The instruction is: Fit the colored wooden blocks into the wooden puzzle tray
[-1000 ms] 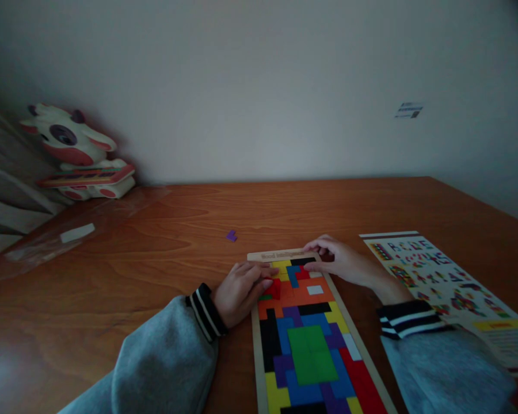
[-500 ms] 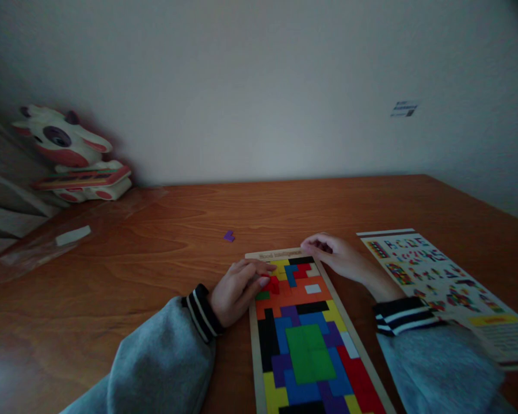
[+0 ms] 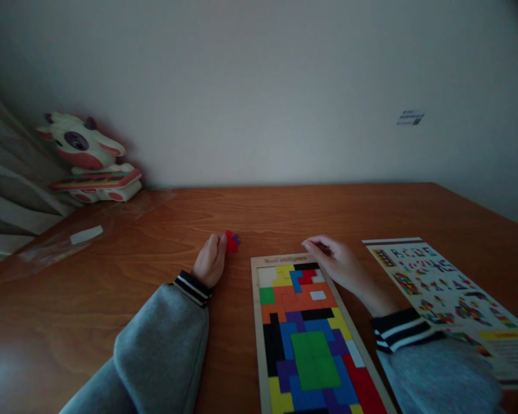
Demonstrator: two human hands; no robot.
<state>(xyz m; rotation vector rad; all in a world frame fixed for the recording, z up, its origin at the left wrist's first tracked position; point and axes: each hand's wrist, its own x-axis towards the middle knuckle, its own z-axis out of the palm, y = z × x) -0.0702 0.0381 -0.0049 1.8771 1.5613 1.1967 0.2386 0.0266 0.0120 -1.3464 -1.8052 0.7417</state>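
My left hand (image 3: 210, 261) is closed on a red puzzle piece (image 3: 232, 241), held by its left side above the table. Right behind it, partly hidden, shows a purple puzzle piece (image 3: 236, 238). Beside them to the right lies the wooden puzzle board (image 3: 255, 322), filled with coloured block pieces. Pale patches show at its upper left and around the orange pieces (image 3: 296, 298). My right hand (image 3: 334, 261) rests at the board's top right corner, fingers curled and thumb against the index finger, seemingly on the frame.
A printed pattern sheet (image 3: 440, 287) lies on the table right of the board, partly under my right sleeve. A cow toy with a keyboard (image 3: 92, 158) stands at the back left. Clear tape with a white label (image 3: 86, 234) is stuck nearby. A wall (image 3: 267, 92) rises behind the table.
My left hand has moved left and away from the board, carrying the red piece off its upper left part to beside the purple piece. My right hand stays at the board's corner.
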